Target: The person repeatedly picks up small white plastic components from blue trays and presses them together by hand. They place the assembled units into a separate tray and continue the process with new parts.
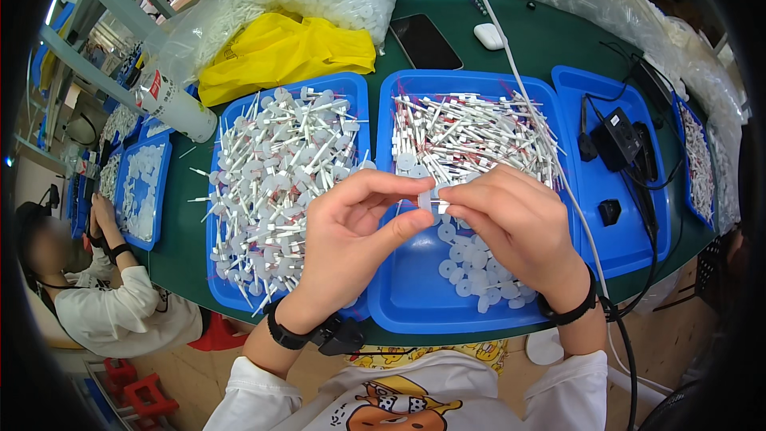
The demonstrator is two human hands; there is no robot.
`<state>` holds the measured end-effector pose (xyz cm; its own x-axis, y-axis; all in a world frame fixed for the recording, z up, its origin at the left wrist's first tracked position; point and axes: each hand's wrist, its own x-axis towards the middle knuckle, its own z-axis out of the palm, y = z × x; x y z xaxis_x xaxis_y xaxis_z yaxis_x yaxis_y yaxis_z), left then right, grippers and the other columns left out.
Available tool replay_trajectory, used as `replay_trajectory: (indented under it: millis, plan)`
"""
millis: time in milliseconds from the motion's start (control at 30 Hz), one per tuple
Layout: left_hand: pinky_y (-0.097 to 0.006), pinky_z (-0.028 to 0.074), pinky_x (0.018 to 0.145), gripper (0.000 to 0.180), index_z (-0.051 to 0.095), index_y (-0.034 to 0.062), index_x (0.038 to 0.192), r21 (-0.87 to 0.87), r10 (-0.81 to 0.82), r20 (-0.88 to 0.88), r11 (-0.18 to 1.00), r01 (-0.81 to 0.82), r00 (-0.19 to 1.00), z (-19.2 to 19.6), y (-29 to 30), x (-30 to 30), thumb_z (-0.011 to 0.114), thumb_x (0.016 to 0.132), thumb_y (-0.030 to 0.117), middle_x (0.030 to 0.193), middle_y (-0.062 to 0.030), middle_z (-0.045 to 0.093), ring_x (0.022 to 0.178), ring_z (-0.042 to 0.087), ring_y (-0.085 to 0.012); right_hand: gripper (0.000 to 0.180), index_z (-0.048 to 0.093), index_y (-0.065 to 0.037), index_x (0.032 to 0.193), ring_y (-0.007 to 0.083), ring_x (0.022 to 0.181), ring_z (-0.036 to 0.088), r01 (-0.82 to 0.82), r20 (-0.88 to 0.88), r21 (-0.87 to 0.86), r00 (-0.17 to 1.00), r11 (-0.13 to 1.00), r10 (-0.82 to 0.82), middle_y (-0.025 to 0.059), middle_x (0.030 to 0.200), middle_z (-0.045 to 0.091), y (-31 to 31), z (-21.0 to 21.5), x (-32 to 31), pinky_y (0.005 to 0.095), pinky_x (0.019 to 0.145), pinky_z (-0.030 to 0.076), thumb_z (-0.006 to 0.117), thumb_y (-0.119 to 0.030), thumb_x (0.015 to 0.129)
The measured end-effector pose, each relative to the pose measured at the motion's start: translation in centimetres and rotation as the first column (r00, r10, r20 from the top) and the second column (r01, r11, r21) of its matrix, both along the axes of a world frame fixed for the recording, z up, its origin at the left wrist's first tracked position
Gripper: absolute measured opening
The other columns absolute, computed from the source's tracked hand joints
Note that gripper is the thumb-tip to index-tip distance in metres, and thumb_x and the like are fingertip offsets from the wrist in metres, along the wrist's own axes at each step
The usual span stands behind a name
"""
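Note:
Above the middle blue tray (407,295), my two hands meet. My left hand (351,227) pinches a translucent white disc (424,199) between thumb and forefinger. Thumb and fingers of my right hand (519,219) close on a thin white stick-like piece (441,201) at the disc; whether it passes into the disc is too small to tell. Many white sticks with red wires (471,132) fill the tray's far half, and loose discs (479,271) lie nearer me. The left blue tray (213,271) holds a heap of sticks with discs (271,183).
A right-hand tray (626,259) carries a black adapter (618,140) and cables. A white cable (519,80) crosses the middle tray. Beyond are a yellow bag (279,60), a phone (427,41), a white case (488,36) and a cup (175,108). A co-worker (120,311) sits left.

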<state>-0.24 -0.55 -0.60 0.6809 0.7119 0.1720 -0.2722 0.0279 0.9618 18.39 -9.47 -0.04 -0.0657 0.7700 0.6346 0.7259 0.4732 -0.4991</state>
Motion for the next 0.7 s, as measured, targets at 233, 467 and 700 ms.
replay_trajectory:
  millis: [233,467,700]
  plan:
    - [-0.039,0.049,0.105,0.030,0.065,-0.0082,0.110,0.031,-0.024,0.035,0.999,0.023,0.999,-0.5,0.0,-0.2,0.073,0.082,-0.011,0.115,-0.0189,0.067,0.119,0.062,-0.0273,0.010,0.068,0.002,0.096,0.0199,0.068,0.069,-0.095,-0.331,-0.219,0.944,0.971,0.018,0.0115,0.079,0.068,-0.3,0.7,-0.5,0.0299,0.059,0.053,0.071,-0.002,0.086]
    - [-0.038,0.052,0.102,0.029,0.065,-0.0088,0.110,-0.033,-0.040,-0.002,0.999,0.040,0.999,-0.4,-0.1,-0.3,0.073,0.082,-0.010,0.115,-0.0196,0.067,0.118,0.062,-0.0279,0.006,0.068,0.002,0.095,0.0143,0.064,0.071,-0.299,-0.643,-0.364,0.766,0.882,-0.007,0.0084,0.079,0.072,-0.4,1.0,-0.3,0.0228,0.052,0.055,0.066,-0.002,0.092]
    - [-0.029,0.053,0.085,0.027,0.067,-0.0046,0.106,0.281,0.168,-0.273,0.956,-0.088,0.947,-0.2,-0.3,0.4,0.078,0.081,-0.004,0.100,-0.0110,0.067,0.095,0.066,-0.0183,0.023,0.061,0.001,0.114,0.0190,0.078,0.072,-0.180,-0.462,-0.452,0.885,0.873,-0.057,0.0122,0.090,0.070,0.2,0.4,-0.4,0.0295,0.063,0.056,0.066,-0.003,0.091]
